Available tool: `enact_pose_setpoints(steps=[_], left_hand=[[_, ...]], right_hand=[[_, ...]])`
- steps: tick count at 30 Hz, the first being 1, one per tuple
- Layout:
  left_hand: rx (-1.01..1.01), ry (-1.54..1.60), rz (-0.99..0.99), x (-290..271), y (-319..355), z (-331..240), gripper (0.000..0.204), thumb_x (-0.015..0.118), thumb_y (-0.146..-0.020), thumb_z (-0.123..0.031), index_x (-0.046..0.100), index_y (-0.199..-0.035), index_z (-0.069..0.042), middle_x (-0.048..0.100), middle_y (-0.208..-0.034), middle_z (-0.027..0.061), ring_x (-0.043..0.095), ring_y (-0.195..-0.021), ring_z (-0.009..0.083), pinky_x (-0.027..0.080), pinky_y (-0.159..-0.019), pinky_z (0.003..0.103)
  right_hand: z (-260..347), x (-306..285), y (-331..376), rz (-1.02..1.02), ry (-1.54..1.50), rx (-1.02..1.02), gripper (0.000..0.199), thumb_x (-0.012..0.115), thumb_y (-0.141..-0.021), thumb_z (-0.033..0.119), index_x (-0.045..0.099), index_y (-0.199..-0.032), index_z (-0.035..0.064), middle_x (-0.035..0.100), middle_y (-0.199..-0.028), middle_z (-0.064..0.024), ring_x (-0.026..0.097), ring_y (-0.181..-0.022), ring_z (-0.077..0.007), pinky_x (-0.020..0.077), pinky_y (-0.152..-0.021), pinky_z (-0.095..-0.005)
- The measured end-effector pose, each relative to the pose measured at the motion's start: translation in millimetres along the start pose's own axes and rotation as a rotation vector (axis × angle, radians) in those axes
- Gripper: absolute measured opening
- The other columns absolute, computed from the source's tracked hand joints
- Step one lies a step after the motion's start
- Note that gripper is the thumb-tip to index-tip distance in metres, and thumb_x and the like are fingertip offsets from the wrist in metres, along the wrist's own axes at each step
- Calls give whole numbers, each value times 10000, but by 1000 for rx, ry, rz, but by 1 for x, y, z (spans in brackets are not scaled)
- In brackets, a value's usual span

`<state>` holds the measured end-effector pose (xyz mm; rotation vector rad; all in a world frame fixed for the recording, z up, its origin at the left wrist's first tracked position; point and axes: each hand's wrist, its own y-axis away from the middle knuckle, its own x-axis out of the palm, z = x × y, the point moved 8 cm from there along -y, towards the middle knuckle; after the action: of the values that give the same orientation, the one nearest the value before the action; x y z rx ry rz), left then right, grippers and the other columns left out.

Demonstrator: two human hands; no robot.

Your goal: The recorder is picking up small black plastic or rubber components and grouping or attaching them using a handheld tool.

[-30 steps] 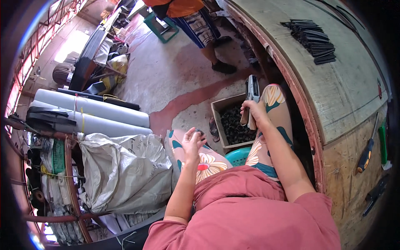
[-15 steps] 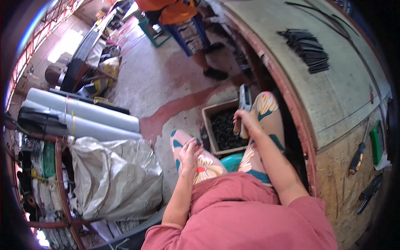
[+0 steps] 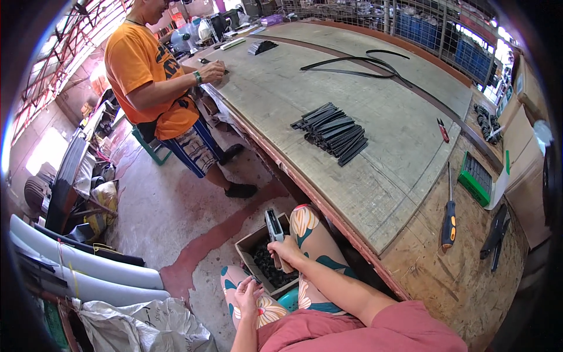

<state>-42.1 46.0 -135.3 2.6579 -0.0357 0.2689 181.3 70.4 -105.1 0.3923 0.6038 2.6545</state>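
Lower part of silver-grey metal plier-shaped tool hidden by right hand, which grips it firmly; small dark piece, shape hard to make out, held in narrowly curled left hand; tool's slotted head points away from body, in front of open brown rectangular box, between knees; box's black contents partly covered

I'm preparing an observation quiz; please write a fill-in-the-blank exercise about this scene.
The silver metal tool is in the camera wearer's ____ hand.
Two pale grey cylindrical rolls lie toward the picture's ____ edge.
The standing co-worker wears a short-sleeved shirt coloured ____.
Missing words: right; left; orange.
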Motion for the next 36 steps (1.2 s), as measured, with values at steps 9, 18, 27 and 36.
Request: enact_pose_setpoints(steps=[9,18,27,36], left_hand=[[6,-120,10,8,-8,3,275,615,-843,-74,537,-1082,37,620,-882,82,629,-743,165,535,-597,250],[-22,-180,19,4,-25,16,273,631,-823,-66,557,-1073,16,632,-897,86,639,-756,172,535,-584,270],[-82,-36,-12,-7,-36,28,264,651,-804,-46,578,-1052,6,621,-847,63,613,-703,147,530,-570,254],[-110,14,-35,-17,-44,33,245,627,-815,-36,560,-1046,10,622,-891,77,622,-746,169,546,-597,280]], right_hand=[[-10,8,-7,23,50,41,152,608,-702,152,602,-692,0,608,-631,-74,599,-570,-149,476,-547,-270],[-8,7,-7,7,43,54,173,614,-680,173,577,-676,5,598,-609,-73,582,-534,-156,470,-510,-291],[-16,20,-10,18,188,97,186,636,-696,162,595,-764,-5,617,-653,-73,606,-587,-146,482,-566,-268],[-15,25,-6,30,268,83,219,650,-687,168,591,-803,-9,628,-690,-81,609,-619,-147,487,-599,-276]])
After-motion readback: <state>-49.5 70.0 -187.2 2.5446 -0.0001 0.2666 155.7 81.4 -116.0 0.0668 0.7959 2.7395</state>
